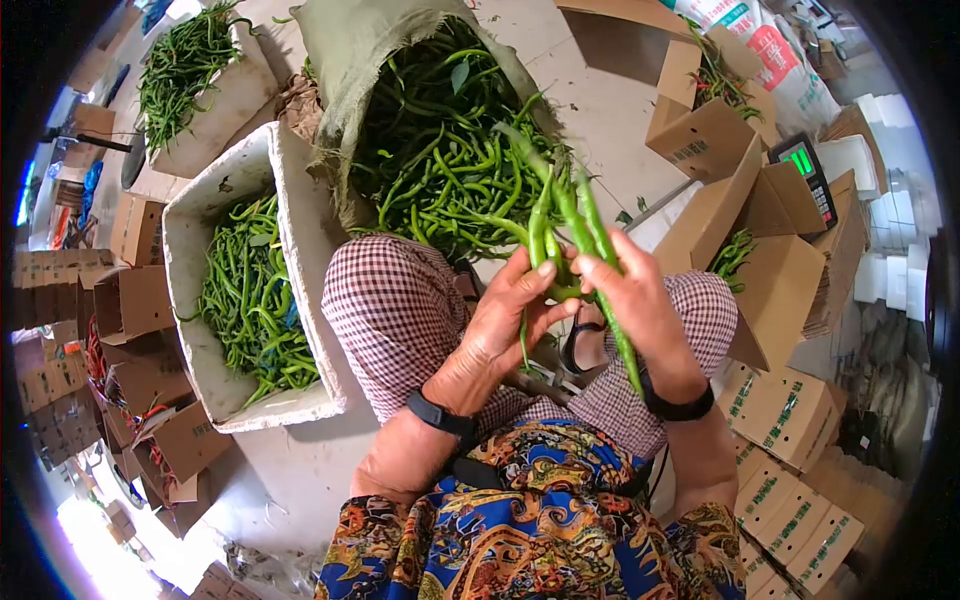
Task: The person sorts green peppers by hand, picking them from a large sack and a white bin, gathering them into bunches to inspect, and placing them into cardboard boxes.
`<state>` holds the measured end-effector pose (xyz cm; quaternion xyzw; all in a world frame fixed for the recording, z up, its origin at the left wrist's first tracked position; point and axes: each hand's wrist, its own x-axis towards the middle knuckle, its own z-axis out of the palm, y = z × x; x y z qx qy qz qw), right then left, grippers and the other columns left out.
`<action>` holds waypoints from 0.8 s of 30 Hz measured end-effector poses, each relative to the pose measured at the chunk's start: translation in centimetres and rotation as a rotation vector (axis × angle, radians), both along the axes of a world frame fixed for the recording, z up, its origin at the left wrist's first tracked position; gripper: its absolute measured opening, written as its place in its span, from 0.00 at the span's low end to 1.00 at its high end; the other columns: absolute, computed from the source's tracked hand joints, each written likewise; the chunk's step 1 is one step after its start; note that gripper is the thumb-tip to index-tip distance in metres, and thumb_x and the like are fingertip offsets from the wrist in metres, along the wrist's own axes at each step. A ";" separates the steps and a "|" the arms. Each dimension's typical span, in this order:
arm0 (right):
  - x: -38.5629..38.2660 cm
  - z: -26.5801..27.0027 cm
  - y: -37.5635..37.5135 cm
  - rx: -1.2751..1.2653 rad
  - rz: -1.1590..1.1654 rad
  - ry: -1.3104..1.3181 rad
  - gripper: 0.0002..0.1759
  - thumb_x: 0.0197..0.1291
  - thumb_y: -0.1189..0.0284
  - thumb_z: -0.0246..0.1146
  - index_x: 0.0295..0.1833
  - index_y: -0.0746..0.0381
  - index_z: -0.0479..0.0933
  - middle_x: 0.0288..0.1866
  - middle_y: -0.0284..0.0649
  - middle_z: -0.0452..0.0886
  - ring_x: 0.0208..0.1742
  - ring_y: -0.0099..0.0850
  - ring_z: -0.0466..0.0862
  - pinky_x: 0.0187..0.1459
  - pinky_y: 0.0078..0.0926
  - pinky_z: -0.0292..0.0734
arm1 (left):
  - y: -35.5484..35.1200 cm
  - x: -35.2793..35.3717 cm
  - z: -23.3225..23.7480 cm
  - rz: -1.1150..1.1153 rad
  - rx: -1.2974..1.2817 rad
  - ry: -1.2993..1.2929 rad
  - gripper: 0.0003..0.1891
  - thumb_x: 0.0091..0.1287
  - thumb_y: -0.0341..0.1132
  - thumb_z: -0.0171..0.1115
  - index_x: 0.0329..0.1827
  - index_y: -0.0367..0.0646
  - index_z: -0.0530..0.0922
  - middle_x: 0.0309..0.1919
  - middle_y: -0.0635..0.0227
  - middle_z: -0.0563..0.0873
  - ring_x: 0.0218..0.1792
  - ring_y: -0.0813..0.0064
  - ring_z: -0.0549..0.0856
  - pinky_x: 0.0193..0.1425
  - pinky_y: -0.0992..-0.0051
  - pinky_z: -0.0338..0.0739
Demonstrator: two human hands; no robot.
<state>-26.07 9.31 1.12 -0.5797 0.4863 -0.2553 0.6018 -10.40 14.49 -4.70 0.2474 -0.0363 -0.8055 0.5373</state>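
Note:
Above my lap, both hands hold long green chili peppers [585, 215]. My left hand [510, 310] is closed around the lower ends of several peppers, thumb pressed on them. Fingers of my right hand [635, 300] close on more peppers beside it, and one long pepper hangs down past its palm. Some pepper tips are smeared by motion. Just beyond my knees lies a greenish woven sack [345, 60], its mouth spilling a heap of green peppers [440, 170]. A white foam box [310, 290] holding more peppers [250, 300] stands left of my knee.
Another foam box [215, 110] heaped with peppers is at the upper left. Open cardboard boxes [775, 290] with some peppers stand on the right, near a scale with a green display [800, 160]. Stacked cartons [790, 520] sit lower right; more boxes [180, 440] line the left.

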 end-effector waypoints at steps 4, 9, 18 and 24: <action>-3.3 0.9 -1.7 0.387 -0.120 -0.455 0.22 0.68 0.67 0.58 0.63 0.66 0.69 0.47 0.40 0.81 0.43 0.26 0.81 0.44 0.22 0.76 | -0.1 0.6 0.0 0.021 -0.035 -0.133 0.16 0.69 0.32 0.58 0.57 0.40 0.71 0.52 0.63 0.81 0.48 0.73 0.81 0.38 0.78 0.78; -4.3 2.4 -2.2 0.457 -0.251 -0.632 0.25 0.68 0.69 0.56 0.67 0.67 0.65 0.46 0.39 0.80 0.40 0.26 0.80 0.42 0.23 0.74 | 0.1 1.3 0.7 0.103 -0.085 -0.067 0.18 0.67 0.35 0.61 0.57 0.42 0.71 0.54 0.62 0.79 0.51 0.68 0.80 0.39 0.74 0.78; -6.5 1.6 -2.7 0.410 -0.136 -1.172 0.22 0.73 0.63 0.53 0.63 0.68 0.65 0.33 0.31 0.65 0.27 0.16 0.65 0.32 0.17 0.64 | 0.4 2.1 0.0 0.254 -0.152 0.275 0.16 0.71 0.41 0.58 0.57 0.44 0.74 0.55 0.63 0.80 0.53 0.67 0.78 0.42 0.70 0.76; -7.2 4.1 -2.8 0.240 -0.471 -0.993 0.21 0.70 0.70 0.52 0.64 0.67 0.65 0.46 0.39 0.73 0.43 0.29 0.74 0.48 0.31 0.73 | 0.4 2.1 -0.5 0.277 -0.159 0.238 0.16 0.70 0.38 0.58 0.58 0.43 0.74 0.56 0.62 0.79 0.53 0.68 0.77 0.42 0.71 0.75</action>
